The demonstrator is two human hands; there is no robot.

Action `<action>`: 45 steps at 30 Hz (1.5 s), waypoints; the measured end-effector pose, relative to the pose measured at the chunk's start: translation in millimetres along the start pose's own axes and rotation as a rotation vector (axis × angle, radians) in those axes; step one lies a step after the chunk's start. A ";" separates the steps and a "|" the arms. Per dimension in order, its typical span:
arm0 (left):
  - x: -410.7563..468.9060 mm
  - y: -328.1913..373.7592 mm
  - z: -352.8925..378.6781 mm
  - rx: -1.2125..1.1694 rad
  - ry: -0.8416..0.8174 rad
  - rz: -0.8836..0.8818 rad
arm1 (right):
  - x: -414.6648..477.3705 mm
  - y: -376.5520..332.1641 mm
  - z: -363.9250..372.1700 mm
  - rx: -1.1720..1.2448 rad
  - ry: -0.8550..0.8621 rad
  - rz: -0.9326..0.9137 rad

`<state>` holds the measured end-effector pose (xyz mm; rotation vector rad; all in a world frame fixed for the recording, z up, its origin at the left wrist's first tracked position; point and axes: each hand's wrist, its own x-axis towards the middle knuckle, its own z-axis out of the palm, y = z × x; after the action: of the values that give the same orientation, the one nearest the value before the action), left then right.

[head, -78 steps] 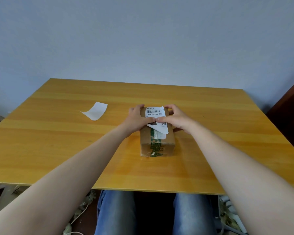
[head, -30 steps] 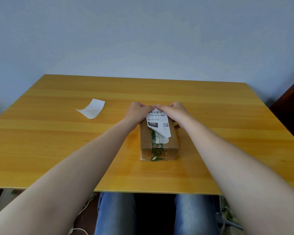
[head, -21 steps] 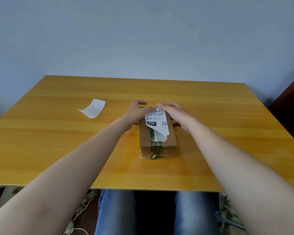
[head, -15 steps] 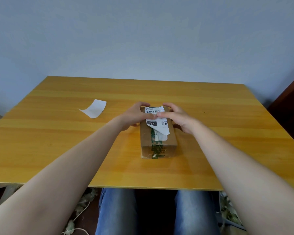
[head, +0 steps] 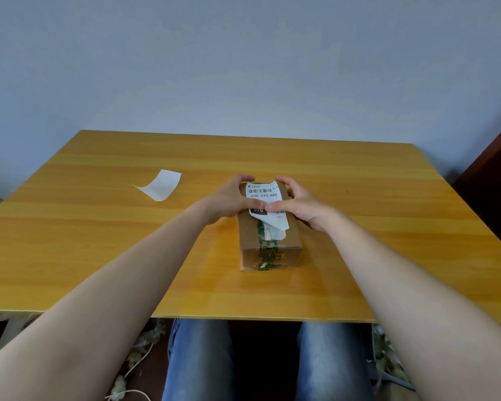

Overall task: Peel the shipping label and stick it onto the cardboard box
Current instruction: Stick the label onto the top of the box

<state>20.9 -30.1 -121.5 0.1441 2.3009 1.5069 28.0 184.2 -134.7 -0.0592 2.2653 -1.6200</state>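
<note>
Over on the left of the table (head: 99, 241) there's a curled white backing sheet (head: 160, 185) lying by itself, well apart from everything else; then the left hand (head: 231, 200) wraps the far left side of the cardboard box (head: 272, 241), thumb pressing down on the shipping label (head: 265, 202); the label's far half sits flat on the box top, the near end curls up loose over green tape (head: 268, 250); the right hand (head: 298, 204) mirrors it, thumb on the label, fingers cupping the box's right side.
</note>
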 end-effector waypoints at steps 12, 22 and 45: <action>8.1 -3.4 3.7 -0.042 0.081 0.013 | -0.2 2.4 -0.8 -0.005 0.060 -0.050; 16.8 0.2 12.2 -0.102 0.175 -0.043 | 9.1 0.6 -3.6 0.037 0.131 -0.008; 28.6 5.3 21.0 -0.151 0.264 -0.144 | 19.6 -3.8 7.8 0.040 0.295 0.077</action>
<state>1.7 -1.4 -131.5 -0.2720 2.3230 1.7016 11.4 171.1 -138.5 0.2916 2.4119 -1.7294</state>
